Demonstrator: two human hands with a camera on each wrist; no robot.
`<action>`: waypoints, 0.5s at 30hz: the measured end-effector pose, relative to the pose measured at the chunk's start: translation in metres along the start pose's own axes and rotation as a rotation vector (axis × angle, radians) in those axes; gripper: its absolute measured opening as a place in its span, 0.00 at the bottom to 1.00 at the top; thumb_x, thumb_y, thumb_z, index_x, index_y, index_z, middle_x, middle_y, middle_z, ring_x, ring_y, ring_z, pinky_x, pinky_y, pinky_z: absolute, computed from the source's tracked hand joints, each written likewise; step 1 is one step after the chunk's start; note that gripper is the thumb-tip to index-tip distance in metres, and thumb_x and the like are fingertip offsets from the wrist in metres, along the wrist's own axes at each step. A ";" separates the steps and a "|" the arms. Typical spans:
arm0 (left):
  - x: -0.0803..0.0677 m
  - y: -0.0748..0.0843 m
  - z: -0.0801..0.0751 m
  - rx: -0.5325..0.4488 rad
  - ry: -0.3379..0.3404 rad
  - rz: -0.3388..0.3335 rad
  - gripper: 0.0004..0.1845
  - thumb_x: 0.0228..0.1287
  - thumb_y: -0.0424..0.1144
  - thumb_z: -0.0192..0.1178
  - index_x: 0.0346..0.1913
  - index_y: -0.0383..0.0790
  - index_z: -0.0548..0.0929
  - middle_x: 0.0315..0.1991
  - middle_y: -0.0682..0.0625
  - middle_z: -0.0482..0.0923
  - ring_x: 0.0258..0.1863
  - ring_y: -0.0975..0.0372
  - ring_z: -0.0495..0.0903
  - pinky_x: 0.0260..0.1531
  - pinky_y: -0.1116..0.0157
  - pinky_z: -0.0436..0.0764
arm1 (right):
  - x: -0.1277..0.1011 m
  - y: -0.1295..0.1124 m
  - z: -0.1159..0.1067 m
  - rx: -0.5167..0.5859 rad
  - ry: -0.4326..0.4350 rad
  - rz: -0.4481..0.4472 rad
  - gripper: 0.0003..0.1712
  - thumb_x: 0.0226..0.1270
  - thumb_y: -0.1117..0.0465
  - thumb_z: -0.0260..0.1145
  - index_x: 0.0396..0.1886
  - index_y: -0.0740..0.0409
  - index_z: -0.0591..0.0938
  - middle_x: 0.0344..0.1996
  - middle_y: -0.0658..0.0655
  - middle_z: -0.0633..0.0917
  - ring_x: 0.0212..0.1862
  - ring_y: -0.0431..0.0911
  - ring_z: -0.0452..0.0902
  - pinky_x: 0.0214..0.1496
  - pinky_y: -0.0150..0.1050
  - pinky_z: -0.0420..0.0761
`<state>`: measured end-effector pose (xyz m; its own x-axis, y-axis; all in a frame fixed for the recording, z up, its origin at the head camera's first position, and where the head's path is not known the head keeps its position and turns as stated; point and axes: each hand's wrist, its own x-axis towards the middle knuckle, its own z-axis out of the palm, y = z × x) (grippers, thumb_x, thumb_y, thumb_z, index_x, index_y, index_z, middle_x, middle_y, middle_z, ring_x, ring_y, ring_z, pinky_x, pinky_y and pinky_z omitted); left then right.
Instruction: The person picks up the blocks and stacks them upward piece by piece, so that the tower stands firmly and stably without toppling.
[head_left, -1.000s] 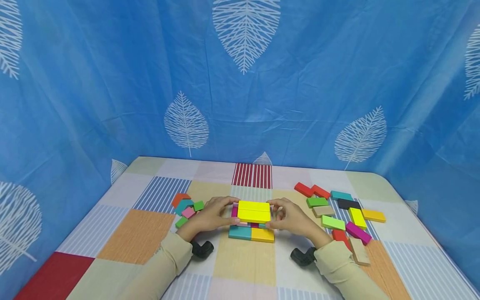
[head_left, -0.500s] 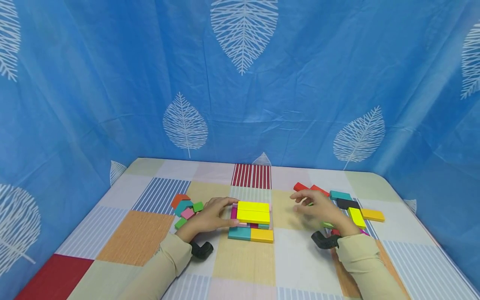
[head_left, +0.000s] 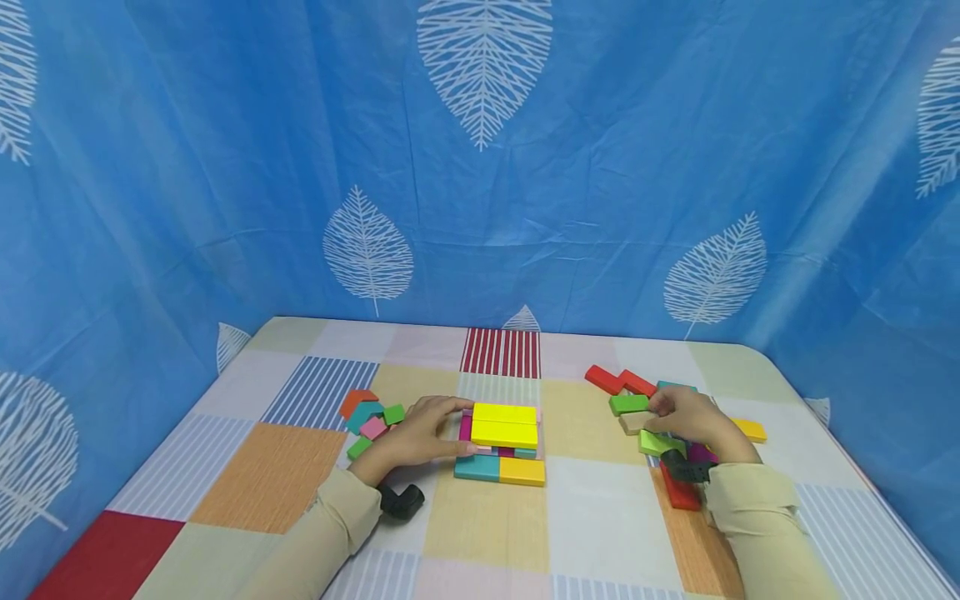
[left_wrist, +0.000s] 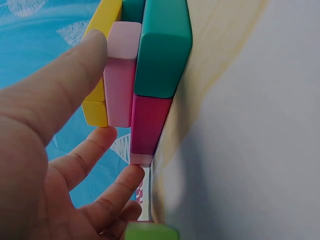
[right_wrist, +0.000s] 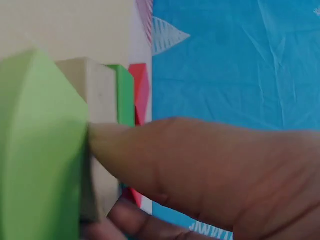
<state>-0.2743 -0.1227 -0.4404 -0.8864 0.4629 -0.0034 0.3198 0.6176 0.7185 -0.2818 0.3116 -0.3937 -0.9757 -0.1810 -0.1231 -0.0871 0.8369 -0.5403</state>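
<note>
My left hand (head_left: 422,433) stays at the left side of a low stack of coloured blocks. Two yellow blocks (head_left: 504,433) lie side by side on top. In the left wrist view the thumb touches the stack near a pink block (left_wrist: 120,85), and extended fingertips touch its end. A teal block (left_wrist: 165,50) and a magenta block (left_wrist: 150,122) form lower parts. At the loose pile, my right hand (head_left: 692,414) pinches a plain wooden block (head_left: 633,422). Its thumb presses one face in the right wrist view; its other fingers are partly hidden.
Around the wooden block lie a green block (head_left: 628,405), a light-green block (head_left: 660,443), red blocks (head_left: 603,379) and others. Small pieces, including a teal one (head_left: 364,416) and an orange one (head_left: 357,402), lie left of the stack. A blue curtain (head_left: 600,167) hangs behind the table.
My right hand has let go of the yellow blocks' right end and moved right to the loose pile, onto the wooden block. My left hand has stayed at the stack.
</note>
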 end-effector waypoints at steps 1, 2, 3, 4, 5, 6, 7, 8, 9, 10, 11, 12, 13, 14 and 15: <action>0.000 -0.001 0.000 -0.003 0.000 0.002 0.38 0.66 0.47 0.78 0.76 0.43 0.77 0.77 0.41 0.72 0.76 0.40 0.63 0.75 0.32 0.62 | 0.000 -0.001 0.002 0.009 -0.001 -0.008 0.16 0.65 0.64 0.75 0.44 0.72 0.82 0.37 0.62 0.86 0.41 0.54 0.80 0.41 0.46 0.83; 0.000 -0.001 0.000 -0.003 0.001 0.005 0.38 0.66 0.47 0.78 0.76 0.43 0.77 0.77 0.41 0.72 0.76 0.40 0.63 0.75 0.32 0.62 | 0.001 -0.003 0.003 0.016 0.001 -0.017 0.15 0.64 0.64 0.76 0.43 0.71 0.82 0.37 0.61 0.86 0.41 0.53 0.80 0.40 0.45 0.82; 0.000 -0.001 0.000 -0.005 0.000 0.006 0.38 0.66 0.47 0.78 0.76 0.43 0.77 0.77 0.41 0.72 0.76 0.40 0.63 0.75 0.33 0.62 | 0.002 -0.005 0.005 0.025 0.001 -0.025 0.15 0.64 0.65 0.76 0.43 0.71 0.82 0.36 0.59 0.85 0.40 0.52 0.80 0.40 0.44 0.81; 0.000 -0.001 0.000 -0.007 -0.001 0.008 0.38 0.66 0.47 0.78 0.76 0.43 0.77 0.77 0.41 0.72 0.76 0.40 0.63 0.75 0.33 0.62 | 0.002 -0.007 0.007 0.031 -0.001 -0.035 0.14 0.64 0.65 0.76 0.42 0.70 0.82 0.35 0.59 0.85 0.39 0.52 0.80 0.40 0.44 0.81; 0.000 -0.002 0.000 -0.007 -0.004 0.010 0.38 0.66 0.48 0.77 0.76 0.43 0.77 0.77 0.41 0.72 0.76 0.40 0.63 0.75 0.33 0.62 | 0.003 -0.010 0.009 0.036 -0.003 -0.044 0.14 0.63 0.65 0.77 0.42 0.70 0.83 0.35 0.58 0.86 0.39 0.51 0.80 0.40 0.44 0.81; 0.000 -0.002 0.000 -0.009 -0.004 0.012 0.38 0.67 0.48 0.77 0.77 0.43 0.77 0.77 0.41 0.72 0.76 0.40 0.63 0.75 0.32 0.62 | 0.003 -0.012 0.011 0.039 -0.007 -0.052 0.14 0.64 0.65 0.77 0.42 0.70 0.83 0.35 0.58 0.85 0.39 0.51 0.80 0.41 0.44 0.81; 0.000 -0.002 0.000 -0.011 -0.005 0.012 0.38 0.67 0.48 0.77 0.77 0.43 0.76 0.77 0.41 0.72 0.76 0.40 0.62 0.75 0.32 0.62 | 0.003 -0.014 0.013 0.041 -0.008 -0.050 0.14 0.63 0.65 0.78 0.42 0.70 0.83 0.34 0.57 0.85 0.39 0.50 0.79 0.41 0.44 0.81; 0.000 -0.002 0.000 -0.012 -0.003 0.014 0.38 0.67 0.48 0.77 0.77 0.44 0.76 0.77 0.41 0.72 0.76 0.40 0.63 0.75 0.32 0.62 | 0.004 -0.017 0.015 0.033 -0.007 -0.049 0.14 0.63 0.65 0.78 0.42 0.69 0.84 0.34 0.56 0.86 0.39 0.50 0.80 0.41 0.44 0.81; 0.000 -0.001 0.000 -0.015 -0.003 0.017 0.39 0.66 0.48 0.77 0.77 0.44 0.76 0.78 0.41 0.72 0.76 0.40 0.63 0.75 0.32 0.62 | 0.004 -0.019 0.017 0.026 -0.007 -0.047 0.14 0.63 0.65 0.79 0.41 0.68 0.84 0.34 0.56 0.86 0.38 0.50 0.80 0.41 0.44 0.81; 0.000 -0.001 -0.001 -0.017 -0.001 0.018 0.39 0.66 0.49 0.77 0.77 0.44 0.76 0.78 0.41 0.71 0.76 0.40 0.63 0.74 0.32 0.62 | 0.004 -0.021 0.019 0.013 -0.005 -0.043 0.14 0.63 0.64 0.79 0.40 0.68 0.84 0.33 0.55 0.85 0.38 0.50 0.79 0.41 0.44 0.81; 0.000 -0.001 0.000 -0.019 0.000 0.020 0.39 0.66 0.49 0.77 0.77 0.44 0.76 0.78 0.41 0.71 0.76 0.40 0.63 0.74 0.31 0.63 | 0.004 -0.024 0.021 0.006 -0.004 -0.031 0.14 0.62 0.63 0.80 0.39 0.67 0.84 0.31 0.55 0.85 0.37 0.50 0.79 0.40 0.44 0.81; 0.000 -0.001 -0.001 -0.022 0.002 0.021 0.39 0.66 0.48 0.78 0.77 0.44 0.76 0.78 0.41 0.72 0.76 0.40 0.63 0.74 0.31 0.63 | 0.004 -0.026 0.023 0.000 -0.004 -0.014 0.14 0.62 0.62 0.81 0.38 0.65 0.84 0.30 0.54 0.83 0.36 0.49 0.78 0.39 0.43 0.80; 0.000 -0.001 0.000 -0.023 0.004 0.022 0.39 0.66 0.48 0.78 0.77 0.44 0.76 0.78 0.41 0.71 0.76 0.40 0.63 0.74 0.31 0.63 | 0.004 -0.030 0.025 -0.013 -0.005 0.001 0.14 0.62 0.60 0.81 0.36 0.63 0.84 0.28 0.53 0.82 0.35 0.49 0.77 0.37 0.43 0.78; 0.000 -0.001 0.000 -0.024 0.005 0.023 0.39 0.66 0.48 0.78 0.77 0.44 0.76 0.78 0.41 0.72 0.76 0.40 0.63 0.74 0.31 0.63 | 0.004 -0.032 0.027 -0.029 -0.008 0.009 0.15 0.62 0.58 0.82 0.34 0.62 0.84 0.26 0.53 0.80 0.33 0.49 0.75 0.36 0.42 0.76; 0.000 0.000 0.000 -0.025 0.004 0.024 0.38 0.66 0.48 0.78 0.77 0.44 0.76 0.78 0.41 0.72 0.76 0.40 0.63 0.74 0.31 0.63 | 0.003 -0.035 0.029 -0.042 -0.015 0.017 0.16 0.62 0.56 0.82 0.32 0.60 0.83 0.24 0.52 0.78 0.32 0.49 0.74 0.35 0.41 0.74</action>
<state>-0.2746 -0.1232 -0.4404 -0.8801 0.4745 0.0170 0.3324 0.5901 0.7357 -0.2764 0.2668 -0.3992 -0.9741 -0.1737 -0.1446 -0.0790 0.8611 -0.5023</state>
